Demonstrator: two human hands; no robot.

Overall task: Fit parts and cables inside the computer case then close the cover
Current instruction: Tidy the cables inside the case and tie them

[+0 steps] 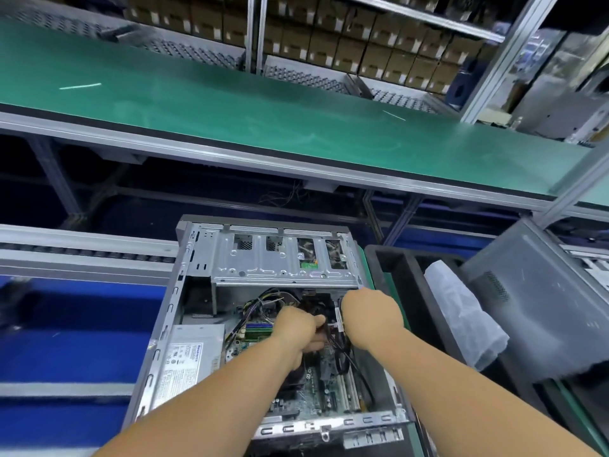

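- The computer case [263, 311] lies open on its side at the near middle of the scene, with its drive cage [283, 258] at the far end and the power supply [188, 361] along its left wall.
- Your left hand [296, 328] is deep in the case over the motherboard [316, 374], fingers curled around a dark bundle of cables [329, 334].
- Your right hand [370, 315] is bent down at the case's right wall; its fingers are hidden behind its back, so you cannot tell whether it grips anything.
- Your forearms cover much of the board, and the near edge of the case is cut off.
- Just right of the case sits a black bin [395, 262] holding a clear plastic bag [461, 311], with a grey side panel [540, 298] leaning beyond it.
- Far off runs a green bench [230, 107], with blurred stacked cartons [362, 37] behind it.
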